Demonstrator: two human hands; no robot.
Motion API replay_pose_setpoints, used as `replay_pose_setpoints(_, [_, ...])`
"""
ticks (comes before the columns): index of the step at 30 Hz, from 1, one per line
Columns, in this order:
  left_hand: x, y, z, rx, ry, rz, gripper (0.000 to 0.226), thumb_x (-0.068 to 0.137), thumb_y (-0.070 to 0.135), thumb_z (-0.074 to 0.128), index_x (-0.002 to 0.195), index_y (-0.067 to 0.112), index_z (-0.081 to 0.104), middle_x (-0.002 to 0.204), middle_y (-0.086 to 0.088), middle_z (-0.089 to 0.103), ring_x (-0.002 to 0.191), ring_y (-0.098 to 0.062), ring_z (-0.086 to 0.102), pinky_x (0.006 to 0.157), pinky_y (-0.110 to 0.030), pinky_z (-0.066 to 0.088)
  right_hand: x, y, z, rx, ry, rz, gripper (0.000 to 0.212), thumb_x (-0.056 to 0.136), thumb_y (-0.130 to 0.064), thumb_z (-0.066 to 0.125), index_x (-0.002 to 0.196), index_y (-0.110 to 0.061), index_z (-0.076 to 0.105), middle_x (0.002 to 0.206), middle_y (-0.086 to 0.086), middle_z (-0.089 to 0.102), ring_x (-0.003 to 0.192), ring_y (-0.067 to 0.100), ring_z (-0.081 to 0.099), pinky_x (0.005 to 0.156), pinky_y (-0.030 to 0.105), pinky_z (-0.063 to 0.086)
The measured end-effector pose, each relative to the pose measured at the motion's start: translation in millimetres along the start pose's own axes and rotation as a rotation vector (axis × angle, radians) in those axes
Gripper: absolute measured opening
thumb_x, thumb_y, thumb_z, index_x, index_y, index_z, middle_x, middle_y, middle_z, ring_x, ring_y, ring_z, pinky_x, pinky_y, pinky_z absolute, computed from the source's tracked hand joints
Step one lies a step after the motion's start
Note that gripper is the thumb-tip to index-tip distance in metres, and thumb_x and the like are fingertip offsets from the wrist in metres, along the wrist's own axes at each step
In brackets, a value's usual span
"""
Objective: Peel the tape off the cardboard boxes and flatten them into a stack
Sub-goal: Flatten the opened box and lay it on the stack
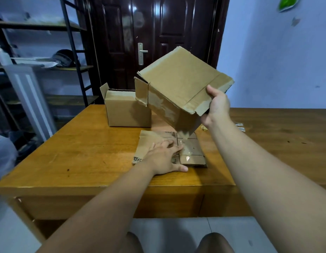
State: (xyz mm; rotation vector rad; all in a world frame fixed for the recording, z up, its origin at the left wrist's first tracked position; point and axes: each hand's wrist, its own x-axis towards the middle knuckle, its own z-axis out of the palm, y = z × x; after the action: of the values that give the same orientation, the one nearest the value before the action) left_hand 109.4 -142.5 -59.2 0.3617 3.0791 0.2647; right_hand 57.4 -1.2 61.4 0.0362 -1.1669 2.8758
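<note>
My right hand [216, 106] grips a taped cardboard box [178, 88] by its right edge and holds it tilted in the air above the table. Clear tape shines along its lower side. Below it lies a flattened box [190, 152] with tape strips on it. My left hand [163, 157] rests flat on the left part of that flattened cardboard, fingers spread. A second upright box [125, 112] with open top flaps stands behind, on the far side of the table.
The wooden table [85, 152] has its front edge close to me. Small clear tape scraps [239, 126] lie at the right. A black metal shelf [71, 52] stands at the left, a dark door [155, 33] behind.
</note>
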Motion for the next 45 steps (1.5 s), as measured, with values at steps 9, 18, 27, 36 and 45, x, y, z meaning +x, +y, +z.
replay_pose_setpoints(9, [2.8,-6.6,-10.6,-0.402,0.018,-0.071,0.080,0.080,0.081,0.032,0.142,0.031,0.039,0.148,-0.001,0.041,0.138,-0.024,0.034,0.112,-0.040,0.025,-19.5,2.5,7.4,0.036,-0.169,0.174,0.018,0.087,-0.019,0.056,0.102,-0.008,0.059,0.096,0.013,0.066,0.082,0.027,0.064,0.067,0.032,0.058])
replay_pose_setpoints(18, [0.5,-5.6,-4.6,-0.648,0.099,-0.041,0.062,0.074,0.059,0.066,0.131,0.038,0.053,0.137,0.008,0.055,0.127,-0.019,0.047,0.112,-0.042,0.032,-30.1,49.9,-19.0,-0.381,-0.284,0.345,0.107,0.065,-0.050,0.081,0.150,-0.030,0.021,0.136,0.013,0.051,0.120,0.030,0.055,0.098,0.054,0.047])
replay_pose_setpoints(27, [2.1,-12.4,-14.6,-0.991,0.072,-0.171,0.025,0.087,0.011,0.057,0.107,0.024,0.066,0.111,0.000,0.067,0.114,-0.020,0.054,0.101,-0.033,0.038,-27.9,59.2,-12.4,-0.615,-0.264,0.078,0.089,0.091,0.003,0.056,0.153,-0.030,0.002,0.116,0.009,0.065,0.107,0.020,0.061,0.097,0.046,0.048])
replay_pose_setpoints(36, [-1.0,-30.2,-18.8,-1.878,0.441,-0.382,0.071,0.095,0.060,0.028,0.148,0.013,0.030,0.149,-0.010,0.040,0.137,-0.023,0.039,0.115,-0.042,0.028,-36.2,90.8,-30.1,-0.671,-0.334,0.172,0.022,0.084,-0.013,0.070,0.104,-0.019,0.062,0.110,0.002,0.068,0.108,0.018,0.061,0.108,0.044,0.040])
replay_pose_setpoints(45, [-12.2,-41.7,-13.7,-2.076,0.410,-0.176,0.056,0.093,0.057,0.040,0.115,0.013,0.066,0.113,-0.014,0.069,0.111,-0.028,0.061,0.102,-0.041,0.043,-47.4,108.0,-34.2,-0.722,-0.535,0.328,0.011,0.091,-0.021,0.062,0.096,-0.020,0.071,0.104,0.000,0.070,0.101,0.015,0.062,0.086,0.030,0.051])
